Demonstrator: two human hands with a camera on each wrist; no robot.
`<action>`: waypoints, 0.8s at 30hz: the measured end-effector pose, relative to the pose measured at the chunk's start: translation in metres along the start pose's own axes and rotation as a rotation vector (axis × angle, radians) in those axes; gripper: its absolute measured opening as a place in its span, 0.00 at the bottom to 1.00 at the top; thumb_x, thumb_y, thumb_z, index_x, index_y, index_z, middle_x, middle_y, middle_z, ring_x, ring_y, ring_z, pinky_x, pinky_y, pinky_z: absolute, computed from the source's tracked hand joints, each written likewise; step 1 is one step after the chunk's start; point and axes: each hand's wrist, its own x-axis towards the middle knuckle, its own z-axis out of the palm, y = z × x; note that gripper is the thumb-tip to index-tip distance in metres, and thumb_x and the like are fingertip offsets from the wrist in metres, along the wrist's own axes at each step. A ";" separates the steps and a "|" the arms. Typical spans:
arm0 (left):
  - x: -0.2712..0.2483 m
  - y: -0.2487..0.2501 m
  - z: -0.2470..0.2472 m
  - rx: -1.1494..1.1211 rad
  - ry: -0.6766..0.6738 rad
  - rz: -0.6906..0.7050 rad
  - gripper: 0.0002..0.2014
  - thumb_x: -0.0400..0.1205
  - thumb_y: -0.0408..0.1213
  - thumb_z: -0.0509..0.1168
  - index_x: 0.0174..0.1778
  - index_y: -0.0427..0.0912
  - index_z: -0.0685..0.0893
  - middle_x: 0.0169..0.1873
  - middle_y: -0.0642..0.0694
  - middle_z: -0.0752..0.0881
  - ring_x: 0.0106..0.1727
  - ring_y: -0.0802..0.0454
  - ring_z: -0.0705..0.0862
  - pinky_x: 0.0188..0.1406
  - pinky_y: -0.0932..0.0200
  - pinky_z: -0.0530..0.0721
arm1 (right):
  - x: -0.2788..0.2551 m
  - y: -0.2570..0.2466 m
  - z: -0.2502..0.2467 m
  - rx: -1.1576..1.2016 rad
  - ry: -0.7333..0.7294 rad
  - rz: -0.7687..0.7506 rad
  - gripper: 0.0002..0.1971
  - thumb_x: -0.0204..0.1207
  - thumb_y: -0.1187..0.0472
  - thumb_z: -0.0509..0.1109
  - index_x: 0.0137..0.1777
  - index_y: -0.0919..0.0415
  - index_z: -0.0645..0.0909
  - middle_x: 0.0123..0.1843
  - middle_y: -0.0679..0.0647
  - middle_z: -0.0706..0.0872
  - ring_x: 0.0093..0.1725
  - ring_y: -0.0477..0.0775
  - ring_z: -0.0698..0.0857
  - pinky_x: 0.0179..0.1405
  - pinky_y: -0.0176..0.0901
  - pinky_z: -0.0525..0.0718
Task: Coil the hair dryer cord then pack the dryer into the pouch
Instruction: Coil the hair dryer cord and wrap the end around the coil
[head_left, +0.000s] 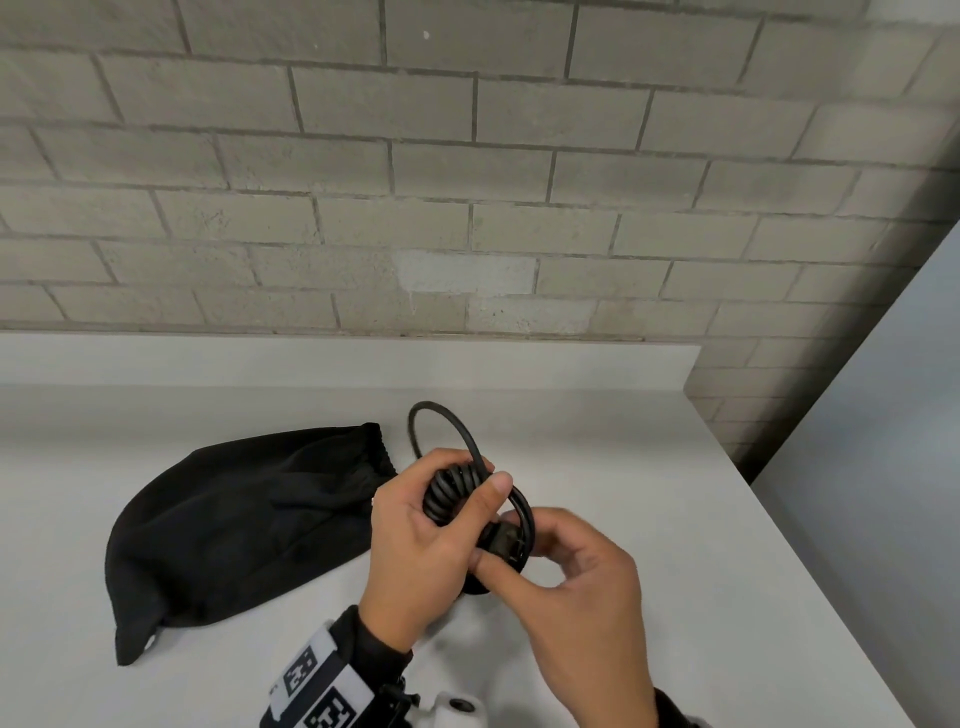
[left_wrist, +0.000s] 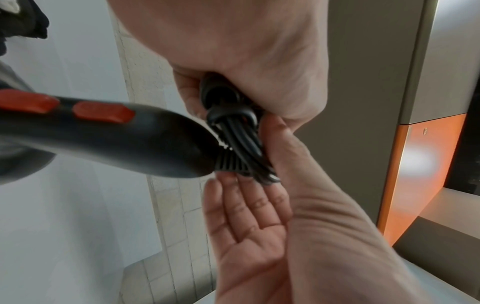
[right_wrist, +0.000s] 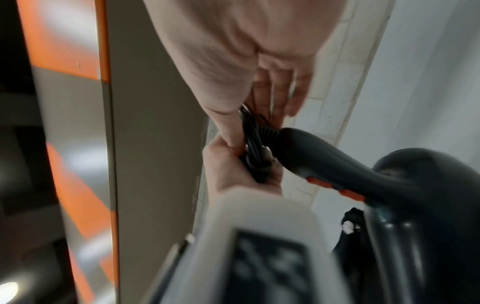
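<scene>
My left hand (head_left: 421, 535) grips the coiled black cord (head_left: 451, 493) above the white counter (head_left: 649, 493), thumb pressed on the turns. One loose loop (head_left: 452, 415) of the cord arcs up behind the hands. My right hand (head_left: 576, 571) pinches the cord's plug end (head_left: 505, 540) just beside the coil. The black hair dryer (left_wrist: 103, 133) with orange buttons hangs from the bundle (left_wrist: 241, 144); in the head view my hands hide it. In the right wrist view, the dryer (right_wrist: 363, 164) reaches down to the right. The black fabric pouch (head_left: 234, 530) lies flat on the left, its gathered mouth toward the hands.
A grey brick wall (head_left: 467, 208) stands behind the counter. The counter's right edge (head_left: 810, 545) runs diagonally close to my right hand. A grey and orange cabinet (left_wrist: 405, 164) shows in the wrist views.
</scene>
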 end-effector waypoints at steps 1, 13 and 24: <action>0.000 0.000 0.001 -0.002 0.003 -0.006 0.12 0.73 0.47 0.75 0.41 0.41 0.88 0.31 0.42 0.88 0.32 0.42 0.89 0.33 0.54 0.89 | -0.001 0.002 0.001 0.018 0.003 -0.021 0.26 0.58 0.58 0.88 0.50 0.35 0.81 0.41 0.40 0.92 0.48 0.44 0.90 0.55 0.36 0.84; 0.004 0.005 0.009 0.072 -0.091 -0.066 0.09 0.73 0.42 0.78 0.41 0.42 0.88 0.33 0.41 0.89 0.35 0.37 0.88 0.40 0.40 0.89 | 0.000 0.017 -0.007 -0.625 0.123 -0.457 0.17 0.76 0.41 0.64 0.58 0.51 0.77 0.66 0.52 0.77 0.59 0.51 0.75 0.43 0.38 0.82; 0.002 0.005 0.015 0.188 -0.178 -0.035 0.09 0.72 0.50 0.77 0.40 0.50 0.87 0.31 0.47 0.88 0.32 0.46 0.86 0.35 0.48 0.86 | -0.001 0.024 -0.008 -0.531 0.070 -0.342 0.12 0.73 0.43 0.63 0.49 0.46 0.68 0.54 0.39 0.69 0.39 0.39 0.78 0.37 0.17 0.73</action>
